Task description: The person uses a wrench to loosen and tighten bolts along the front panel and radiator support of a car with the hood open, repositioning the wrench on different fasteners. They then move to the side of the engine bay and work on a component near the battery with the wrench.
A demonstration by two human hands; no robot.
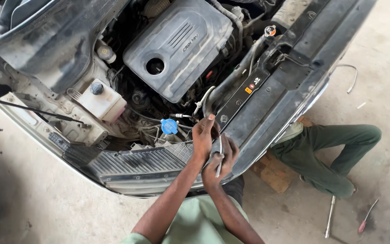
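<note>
The slim metal tool point(220, 156) stands upright at the car's black front panel point(271, 99), my right hand point(220, 165) fingers clamped around it. My left hand point(202, 135) presses the panel edge beside it, fingers together, near the blue cap point(169, 126). Another person's green-trousered legs point(335, 153) lie on the floor under the bumper.

co-worker point(330, 153): torso hidden under car | wrench point(220, 156): head hidden

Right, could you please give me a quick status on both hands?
Left hand pressing on the front panel. Right hand closed on a slim metal tool. Another person's legs beneath the bumper.
</note>
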